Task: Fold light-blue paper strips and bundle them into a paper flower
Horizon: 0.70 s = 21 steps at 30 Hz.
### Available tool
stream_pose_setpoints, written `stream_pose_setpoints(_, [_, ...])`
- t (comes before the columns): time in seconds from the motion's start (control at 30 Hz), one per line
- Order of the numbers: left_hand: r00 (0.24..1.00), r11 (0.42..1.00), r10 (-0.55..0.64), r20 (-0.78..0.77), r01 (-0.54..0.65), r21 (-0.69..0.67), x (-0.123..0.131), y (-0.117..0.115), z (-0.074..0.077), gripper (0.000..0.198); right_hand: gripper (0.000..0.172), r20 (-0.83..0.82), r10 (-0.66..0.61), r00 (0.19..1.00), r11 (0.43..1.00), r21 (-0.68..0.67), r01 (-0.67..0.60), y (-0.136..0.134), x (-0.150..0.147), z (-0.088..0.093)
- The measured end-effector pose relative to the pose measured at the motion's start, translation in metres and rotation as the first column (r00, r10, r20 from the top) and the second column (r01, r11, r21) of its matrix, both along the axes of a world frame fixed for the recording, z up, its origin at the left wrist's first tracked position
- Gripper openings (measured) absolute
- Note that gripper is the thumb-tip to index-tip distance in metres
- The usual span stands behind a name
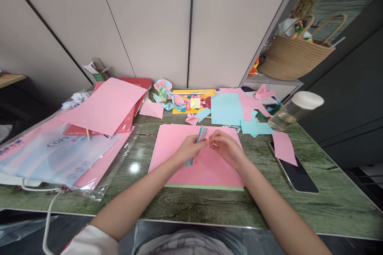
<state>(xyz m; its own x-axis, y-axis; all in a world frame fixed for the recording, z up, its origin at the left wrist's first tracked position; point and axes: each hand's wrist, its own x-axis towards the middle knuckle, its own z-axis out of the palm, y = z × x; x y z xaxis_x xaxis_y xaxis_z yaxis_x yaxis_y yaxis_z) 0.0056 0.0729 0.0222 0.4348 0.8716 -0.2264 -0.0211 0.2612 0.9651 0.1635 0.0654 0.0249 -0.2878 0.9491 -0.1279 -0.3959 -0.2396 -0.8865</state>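
My left hand (191, 149) is closed around a narrow bundle of pleated blue and pink paper (201, 133). The bundle's layered edges fan out above the fingers, and its lower end shows beneath the palm. Beside it, my right hand (225, 146) is curled with thumb and fingertips brought together. Whatever lies in that pinch is too small to make out. Both hands are over a stack of pink sheets (182, 177) on the green table, with a pale green sheet edge showing at its front.
At left lie a clear plastic paper pack (60, 151) and a loose pink sheet (110, 105). Behind the stack are folded paper flowers (163, 85), a yellow tray (176, 109) of small pieces and a light blue sheet (226, 109). A bottle (295, 109) and phone (299, 177) occupy the right.
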Motion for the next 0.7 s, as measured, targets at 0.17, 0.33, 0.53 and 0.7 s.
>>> stream_pose_setpoints(0.17, [0.989, 0.996, 0.036, 0.142, -0.024, -0.082, -0.002, 0.002, 0.004, 0.021, 0.006, -0.22, 0.025, 0.975, 0.994, -0.096, -0.047, -0.003, 0.0, 0.007])
stream_pose_setpoints(0.33, [0.94, 0.987, 0.118, 0.32, -0.077, -0.139, -0.01, 0.008, 0.015, 0.024, 0.007, 0.049, 0.231, 0.972, 0.972, -0.052, -0.228, -0.004, 0.012, 0.018])
stream_pose_setpoints(0.53, [0.931, 0.986, 0.07, 0.357, -0.01, -0.167, -0.011, 0.005, 0.021, 0.019, 0.014, -0.041, -0.088, 0.995, 0.988, 0.12, 0.092, -0.002, 0.018, 0.021])
stream_pose_setpoints(0.7, [0.944, 0.988, 0.064, 0.324, -0.015, -0.152, -0.008, 0.004, 0.018, 0.021, 0.02, -0.042, -0.05, 0.998, 0.992, 0.114, 0.054, -0.007, 0.015, 0.015])
